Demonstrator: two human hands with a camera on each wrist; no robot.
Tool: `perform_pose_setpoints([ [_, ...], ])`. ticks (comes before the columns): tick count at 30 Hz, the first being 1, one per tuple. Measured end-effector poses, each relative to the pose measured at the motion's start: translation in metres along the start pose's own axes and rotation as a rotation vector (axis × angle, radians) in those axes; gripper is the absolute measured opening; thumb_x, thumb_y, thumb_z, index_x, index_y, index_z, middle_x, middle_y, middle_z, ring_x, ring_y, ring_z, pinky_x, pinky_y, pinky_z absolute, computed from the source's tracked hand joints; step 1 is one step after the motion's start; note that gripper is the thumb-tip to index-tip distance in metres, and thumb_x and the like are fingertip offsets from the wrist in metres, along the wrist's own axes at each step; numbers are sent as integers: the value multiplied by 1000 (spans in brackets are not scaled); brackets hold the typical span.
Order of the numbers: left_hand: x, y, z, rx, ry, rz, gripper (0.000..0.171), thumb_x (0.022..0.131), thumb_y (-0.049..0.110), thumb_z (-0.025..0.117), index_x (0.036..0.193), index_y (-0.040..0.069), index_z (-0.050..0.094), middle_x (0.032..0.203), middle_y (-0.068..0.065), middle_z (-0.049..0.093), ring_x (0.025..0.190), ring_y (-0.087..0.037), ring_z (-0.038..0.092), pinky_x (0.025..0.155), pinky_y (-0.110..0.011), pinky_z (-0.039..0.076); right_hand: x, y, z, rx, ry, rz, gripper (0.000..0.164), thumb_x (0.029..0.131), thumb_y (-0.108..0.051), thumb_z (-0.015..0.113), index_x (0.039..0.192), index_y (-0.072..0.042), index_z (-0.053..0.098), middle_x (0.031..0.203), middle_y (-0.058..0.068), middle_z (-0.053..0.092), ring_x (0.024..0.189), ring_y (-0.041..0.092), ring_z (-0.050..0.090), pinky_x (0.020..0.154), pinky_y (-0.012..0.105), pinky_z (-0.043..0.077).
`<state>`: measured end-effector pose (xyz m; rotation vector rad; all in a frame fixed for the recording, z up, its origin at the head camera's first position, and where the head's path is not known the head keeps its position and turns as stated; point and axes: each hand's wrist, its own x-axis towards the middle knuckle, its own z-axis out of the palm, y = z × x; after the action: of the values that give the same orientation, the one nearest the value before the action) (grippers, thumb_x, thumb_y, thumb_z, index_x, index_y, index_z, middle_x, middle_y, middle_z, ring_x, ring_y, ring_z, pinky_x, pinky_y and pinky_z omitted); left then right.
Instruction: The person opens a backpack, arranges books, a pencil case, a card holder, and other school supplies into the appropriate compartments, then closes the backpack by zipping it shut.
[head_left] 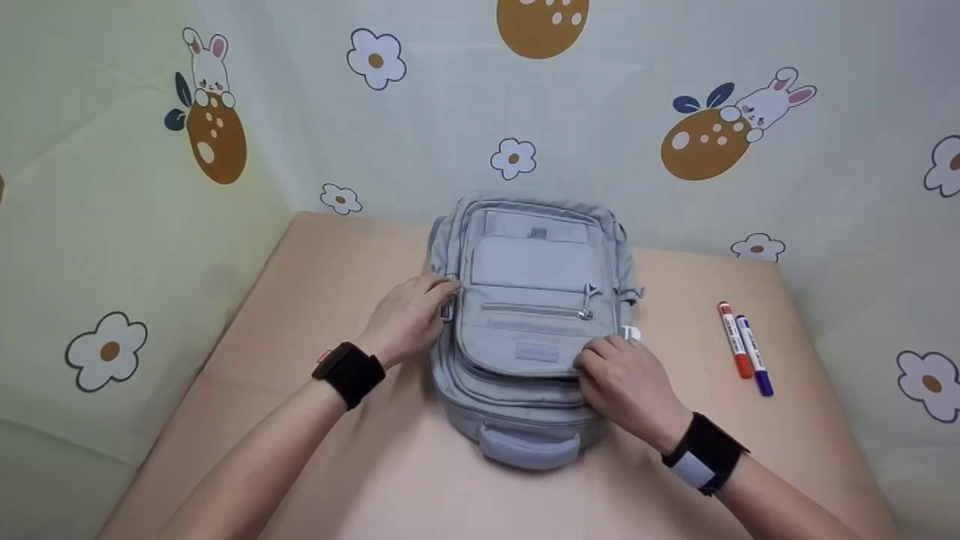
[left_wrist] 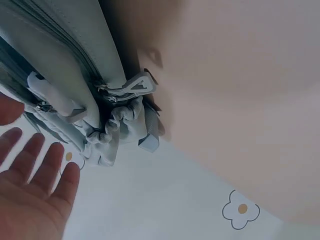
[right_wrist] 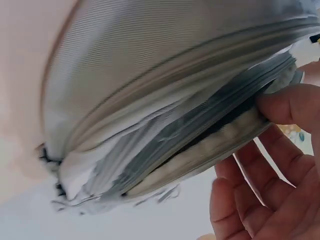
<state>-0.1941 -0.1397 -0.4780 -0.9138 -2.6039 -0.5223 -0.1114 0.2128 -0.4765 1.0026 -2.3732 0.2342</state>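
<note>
A grey-blue backpack (head_left: 536, 262) lies on its back on the table, its top handle (head_left: 529, 446) towards me. My right hand (head_left: 626, 382) pinches the edge of the front panel (head_left: 487, 352) near its lower right corner. In the right wrist view the thumb (right_wrist: 287, 105) sits in the gap of the unzipped pocket, with the fingers along the panel's outer side. My left hand (head_left: 409, 315) is at the bag's left side, fingertips right at the panel edge. In the left wrist view its fingers (left_wrist: 47, 162) are spread and extended, close to a zipper pull (left_wrist: 52, 95).
A red marker (head_left: 735, 341) and a purple marker (head_left: 754, 356) lie side by side on the table (head_left: 322, 255), right of the bag. Walls covered in rabbit-and-flower cloth (head_left: 427, 112) stand behind and at both sides.
</note>
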Motion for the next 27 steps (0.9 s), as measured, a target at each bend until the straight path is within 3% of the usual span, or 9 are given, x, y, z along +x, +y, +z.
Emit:
perform_pose_setpoints([
  [6,-6,3,-4,-76,-108,161,69,82,4,68,148,2,50,145,-19,54,138,-39,45,116,-51,32,-1,5,-7,8,33,14,7,89,-9,62,93,-8,67,87,1,66,76,23,63,60,37,45],
  [10,-6,4,-5,-94,-210,177,76,85,19,70,155,6,42,153,-18,46,145,-38,35,120,-53,25,2,7,-12,6,36,25,6,91,-8,64,96,-8,66,86,1,67,76,21,65,61,36,45],
  [13,-2,5,-5,-102,-249,174,78,86,24,71,156,8,40,156,-16,43,148,-35,32,121,-52,22,6,8,-16,12,41,39,8,91,-8,65,99,-8,66,86,1,68,77,20,66,62,36,47],
  [20,10,7,-3,-82,-243,166,77,88,24,74,155,9,42,157,-15,43,147,-34,34,121,-51,23,16,11,-25,37,43,80,9,93,-6,67,102,-8,66,86,2,68,75,17,64,64,35,51],
  [27,24,10,-2,-84,-225,139,68,88,4,69,152,10,48,155,-12,47,145,-31,39,121,-47,24,27,16,-32,49,110,113,12,92,-3,69,104,-6,67,86,3,69,70,17,62,57,33,49],
])
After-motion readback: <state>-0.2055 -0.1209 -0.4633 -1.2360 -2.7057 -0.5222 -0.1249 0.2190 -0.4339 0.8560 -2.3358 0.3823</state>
